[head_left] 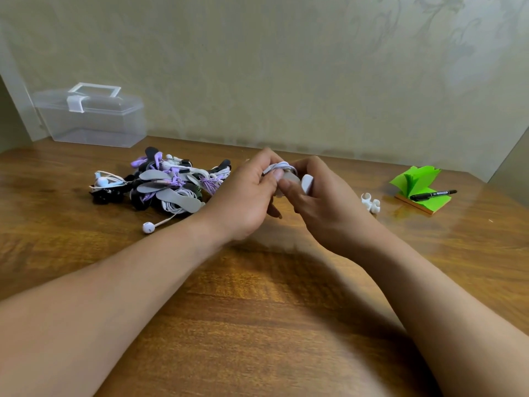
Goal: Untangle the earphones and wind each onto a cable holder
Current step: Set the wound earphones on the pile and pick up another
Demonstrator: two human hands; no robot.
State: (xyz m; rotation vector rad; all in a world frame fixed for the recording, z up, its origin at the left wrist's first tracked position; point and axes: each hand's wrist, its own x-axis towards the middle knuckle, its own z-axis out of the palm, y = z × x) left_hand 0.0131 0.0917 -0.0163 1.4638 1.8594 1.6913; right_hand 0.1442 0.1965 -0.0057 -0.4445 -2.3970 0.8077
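Glossy wooden table [257,319], pale patterned wall [286,67]; left hand [243,202] and right hand [323,209] pinch a cord-wrapped cable holder [289,178]

The black marker [433,194] seems to carry small white print, too blurred to read; nothing else is legible.
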